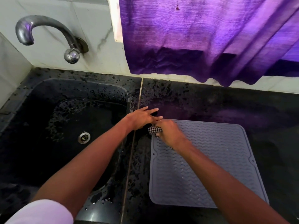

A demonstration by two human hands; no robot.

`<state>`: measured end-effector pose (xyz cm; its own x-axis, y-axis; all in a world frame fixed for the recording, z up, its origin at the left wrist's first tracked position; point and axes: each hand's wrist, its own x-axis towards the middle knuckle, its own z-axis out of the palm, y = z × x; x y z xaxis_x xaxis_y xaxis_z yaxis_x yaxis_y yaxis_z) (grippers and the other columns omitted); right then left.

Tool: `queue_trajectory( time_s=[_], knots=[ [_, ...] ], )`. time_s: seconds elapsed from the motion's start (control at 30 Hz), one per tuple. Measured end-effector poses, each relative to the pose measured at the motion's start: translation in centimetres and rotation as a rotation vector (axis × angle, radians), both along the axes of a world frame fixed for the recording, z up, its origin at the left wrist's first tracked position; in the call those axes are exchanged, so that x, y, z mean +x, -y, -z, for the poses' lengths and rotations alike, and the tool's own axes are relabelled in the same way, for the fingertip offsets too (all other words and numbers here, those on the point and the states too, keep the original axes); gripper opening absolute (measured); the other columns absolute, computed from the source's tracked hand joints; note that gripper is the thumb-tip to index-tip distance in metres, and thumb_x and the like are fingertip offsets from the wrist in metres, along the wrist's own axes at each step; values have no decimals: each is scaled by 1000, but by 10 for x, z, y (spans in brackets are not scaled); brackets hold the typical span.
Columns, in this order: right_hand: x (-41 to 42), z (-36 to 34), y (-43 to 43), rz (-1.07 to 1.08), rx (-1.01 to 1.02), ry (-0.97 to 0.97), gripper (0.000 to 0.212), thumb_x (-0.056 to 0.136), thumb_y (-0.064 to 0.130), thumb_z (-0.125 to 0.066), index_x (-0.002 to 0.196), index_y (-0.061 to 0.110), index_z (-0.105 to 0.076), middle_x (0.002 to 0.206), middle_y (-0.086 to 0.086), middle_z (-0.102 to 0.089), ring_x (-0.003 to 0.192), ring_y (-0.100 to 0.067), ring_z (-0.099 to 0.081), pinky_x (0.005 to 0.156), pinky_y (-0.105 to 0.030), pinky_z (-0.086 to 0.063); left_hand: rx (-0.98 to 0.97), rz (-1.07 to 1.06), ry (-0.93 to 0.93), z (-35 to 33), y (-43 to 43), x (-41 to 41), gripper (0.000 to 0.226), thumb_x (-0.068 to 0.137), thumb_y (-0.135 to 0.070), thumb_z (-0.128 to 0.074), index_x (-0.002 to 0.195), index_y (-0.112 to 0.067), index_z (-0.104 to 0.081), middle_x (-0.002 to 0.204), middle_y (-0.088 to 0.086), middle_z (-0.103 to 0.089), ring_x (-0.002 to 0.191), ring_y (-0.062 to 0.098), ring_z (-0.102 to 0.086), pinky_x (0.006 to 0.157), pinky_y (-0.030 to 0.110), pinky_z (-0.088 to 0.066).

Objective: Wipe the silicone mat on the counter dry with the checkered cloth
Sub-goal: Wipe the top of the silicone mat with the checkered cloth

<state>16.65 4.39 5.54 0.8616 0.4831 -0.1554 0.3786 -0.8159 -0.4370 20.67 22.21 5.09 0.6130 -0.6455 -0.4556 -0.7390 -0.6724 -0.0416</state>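
Observation:
A grey silicone mat (pixel 215 159) with a wavy ribbed pattern lies flat on the black counter (pixel 226 107), right of the sink. My right hand (pixel 168 132) grips a bunched black-and-white checkered cloth (pixel 155 130) and holds it down on the mat's far left corner. Only a small part of the cloth shows under the fingers. My left hand (pixel 142 118) lies with straight, spread fingers on the counter just beyond that corner, touching the right hand's knuckles. Small water drops glint on the mat's near half.
A black sink (pixel 68 126) with a metal drain (pixel 84 137) fills the left side, a curved metal tap (pixel 48 34) above it. A purple curtain (pixel 210 38) hangs over the counter's back edge. Water spots cover the sink rim and the counter seam.

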Motion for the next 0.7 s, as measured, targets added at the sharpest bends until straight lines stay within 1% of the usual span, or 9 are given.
queue_trajectory(
  time_s=[0.1, 0.2, 0.27, 0.33, 0.43, 0.5, 0.57, 0.63, 0.7],
  knots=[
    [-9, 13, 3, -6, 26, 35, 32, 71, 6, -76, 101, 13, -70, 107, -3, -68, 99, -22, -63, 83, -35, -51, -24, 4, 6, 2, -2, 2, 100, 89, 18, -46, 161, -38, -6, 167, -20, -5, 156, 18, 11, 127, 47, -5],
    [-16, 4, 5, -67, 0, -1, 12, 73, 6, -70, 83, 13, -70, 90, -5, -66, 86, -25, -62, 75, -38, -50, -24, -2, 8, 4, -1, 1, 96, 90, 17, -44, 161, -37, -9, 167, -21, -5, 155, 17, 12, 127, 46, -4],
    [-23, 1, 8, -113, -34, -55, 12, 73, 5, -67, 77, 17, -69, 82, -2, -65, 79, -22, -61, 72, -39, -51, -11, 4, 26, 5, 1, 3, 92, 92, 15, -43, 161, -36, -8, 167, -21, -4, 155, 18, 12, 127, 45, -5],
    [-35, 1, 13, -164, -30, -111, 18, 72, 3, -65, 81, 18, -71, 83, 0, -64, 80, -19, -60, 74, -40, -51, 4, 10, 39, 7, 2, 4, 89, 94, 14, -41, 161, -35, -8, 168, -19, -5, 156, 18, 11, 127, 45, -7],
    [-56, -2, 22, -218, -15, -134, 27, 74, 3, -65, 96, 18, -72, 93, 0, -65, 90, -17, -59, 81, -34, -49, 7, -22, 41, 7, 7, 4, 82, 97, 9, -41, 161, -34, -12, 169, -10, -8, 156, 15, 7, 126, 43, -10],
    [-62, -7, 29, -269, -41, -145, 26, 75, 6, -65, 98, 18, -72, 96, 0, -67, 93, -16, -59, 84, -32, -48, 4, -60, 50, 5, 13, 3, 77, 99, 5, -42, 161, -32, -15, 170, 2, -7, 156, 15, 1, 126, 41, -12],
    [-59, -13, 34, -319, -94, -219, 21, 78, 11, -68, 96, 19, -72, 96, 2, -70, 93, -13, -60, 84, -28, -46, 9, -88, 68, 5, 19, 2, 72, 100, 2, -43, 161, -28, -18, 169, 12, -6, 156, 16, -6, 125, 39, -14],
    [-49, -16, 36, -271, -70, -238, 16, 80, 15, -71, 95, 19, -72, 93, 4, -70, 87, -8, -59, 79, -22, -43, 17, -102, 82, 7, 23, 1, 69, 101, 1, -43, 161, -26, -20, 169, 14, -7, 156, 18, -11, 124, 40, -16],
    [-36, -14, 35, -130, 25, -145, 10, 79, 12, -72, 86, 19, -71, 85, 4, -69, 81, -9, -58, 77, -26, -46, 26, -119, 93, 9, 24, 0, 66, 102, -1, -41, 160, -24, -20, 169, 11, -12, 156, 17, -10, 123, 41, -18]
  ],
)
